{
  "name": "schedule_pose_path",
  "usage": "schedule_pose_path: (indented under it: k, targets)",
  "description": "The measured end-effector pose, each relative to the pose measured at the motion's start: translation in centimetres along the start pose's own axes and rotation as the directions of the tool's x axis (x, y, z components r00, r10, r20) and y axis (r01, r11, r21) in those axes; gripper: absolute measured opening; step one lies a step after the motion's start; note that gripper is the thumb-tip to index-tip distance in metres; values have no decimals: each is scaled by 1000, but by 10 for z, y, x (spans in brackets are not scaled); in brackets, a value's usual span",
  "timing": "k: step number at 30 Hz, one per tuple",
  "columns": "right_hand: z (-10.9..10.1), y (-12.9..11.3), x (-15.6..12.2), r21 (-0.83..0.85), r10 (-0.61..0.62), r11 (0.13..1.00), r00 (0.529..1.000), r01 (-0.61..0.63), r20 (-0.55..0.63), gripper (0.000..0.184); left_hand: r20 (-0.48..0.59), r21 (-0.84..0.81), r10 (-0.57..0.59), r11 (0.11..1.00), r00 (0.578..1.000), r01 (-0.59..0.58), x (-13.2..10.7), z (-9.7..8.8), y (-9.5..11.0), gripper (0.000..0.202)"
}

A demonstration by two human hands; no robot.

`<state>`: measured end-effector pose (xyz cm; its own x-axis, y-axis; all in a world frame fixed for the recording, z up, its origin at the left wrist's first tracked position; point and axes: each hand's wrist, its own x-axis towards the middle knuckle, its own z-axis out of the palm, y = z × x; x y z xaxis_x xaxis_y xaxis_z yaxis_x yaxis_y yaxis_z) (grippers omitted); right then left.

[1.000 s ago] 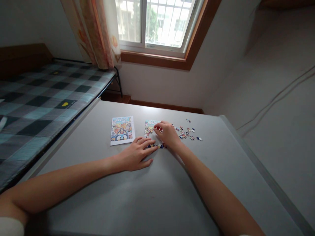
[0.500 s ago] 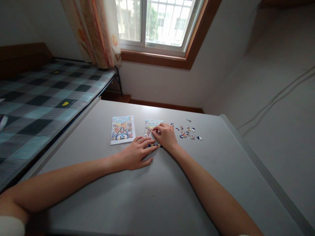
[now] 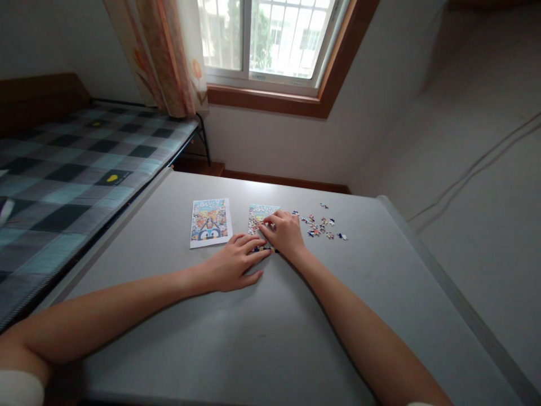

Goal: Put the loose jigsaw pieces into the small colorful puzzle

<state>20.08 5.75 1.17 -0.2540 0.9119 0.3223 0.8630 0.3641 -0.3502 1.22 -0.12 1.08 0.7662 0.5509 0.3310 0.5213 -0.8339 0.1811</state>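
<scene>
A partly assembled jigsaw puzzle (image 3: 257, 213) lies on the light table, its top rows joined and a strip of dark and pale pieces (image 3: 265, 248) along its near edge. My left hand (image 3: 239, 262) rests flat with fingers spread, its fingertips on that near strip. Over the puzzle's right side, my right hand (image 3: 285, 232) is bent down with thumb and forefinger pinched at a puzzle piece, which the fingers mostly hide. To the left lies a printed picture sheet (image 3: 210, 221) with the same kind of colourful cartoon design.
Several loose puzzle pieces (image 3: 323, 226) are scattered right of my right hand, one apart at the back. The table (image 3: 262, 338) has a raised rim along its right side. A bed with a checked cover (image 3: 139, 151) stands left, and a window (image 3: 279, 42) is behind.
My right thumb and forefinger have shifted very slightly left over the puzzle. My left hand, the sheet and the loose pieces stay where they were.
</scene>
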Motion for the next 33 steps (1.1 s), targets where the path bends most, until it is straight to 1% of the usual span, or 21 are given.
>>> schedule_pose_path:
  k: [10, 17, 24, 33]
  targets:
    - [2, -4, 2, -19, 26, 999, 1000, -26, 4, 18, 11, -13, -11, 1000, 1000, 11, 1, 0, 0, 45]
    - [2, -2, 1, 33, 22, 999, 1000, -23, 14, 16, 3, -25, -8, 1000, 1000, 8, 0, 0, 0, 45]
    - [3, 1, 0, 126, 28, 992, 1000, -28, 5, 12, 4, -9, -4, 1000, 1000, 4, -1, 0, -1, 45]
    - [5, 4, 1, 138, 31, 990, 999, -33, 15, 14, -4, -34, -7, 999, 1000, 7, -1, 0, 0, 46]
